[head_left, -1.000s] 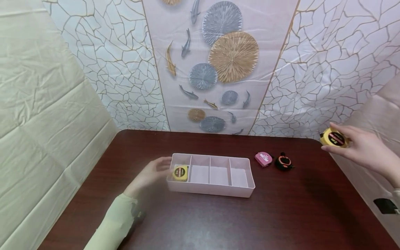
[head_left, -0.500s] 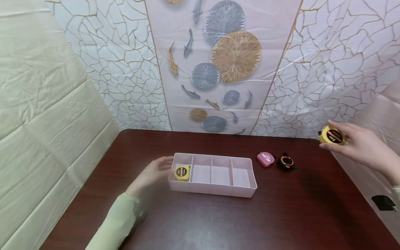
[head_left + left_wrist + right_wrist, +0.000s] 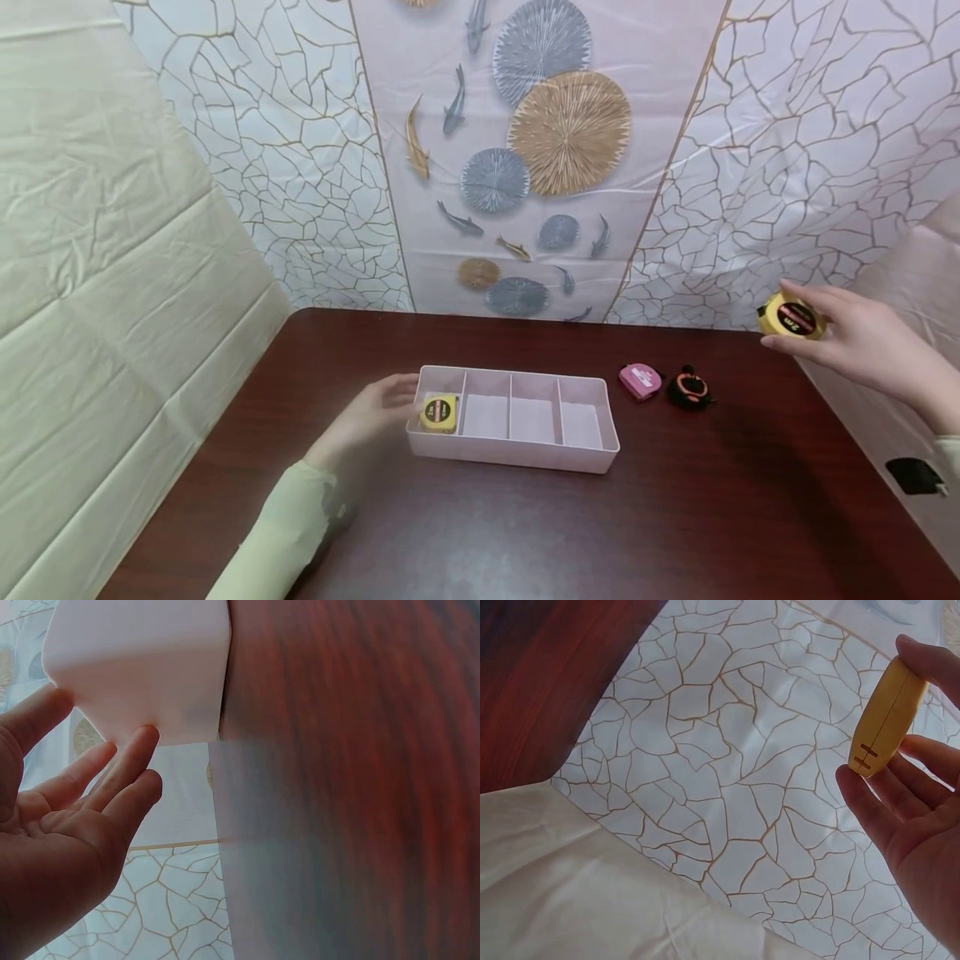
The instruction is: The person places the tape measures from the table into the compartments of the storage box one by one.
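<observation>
While a white tray (image 3: 513, 455) is seen a little below the centre of the frame, its left end is met by the left hand (image 3: 363, 417), whose fingers are spread and only a little bent. In the left wrist view the fingertips are seen at the end wall, but how firmly it is pressed cannot be told. By three thin dividers the tray is separated into four compartments, set in one row. In the leftmost one a first yellow tape measure (image 3: 438, 414) is contained, with its black label turned to the camera. To the right of the tray, on the dark red-brown table (image 3: 525, 533), a pink tape measure (image 3: 641, 381) with a white label is laid, and just beside it a black-and-orange tape measure (image 3: 691, 389).

At the right of the frame, a second yellow tape measure (image 3: 793, 318) is held in the air by the right hand (image 3: 862, 340), being pinched between thumb and fingertips. On its face a black label is carried, on which "2m" is seen nearly upside down. In the right wrist view its narrow side is shown, rounded and yellow, marked by a thin seam and two short dark lines across it.
</observation>
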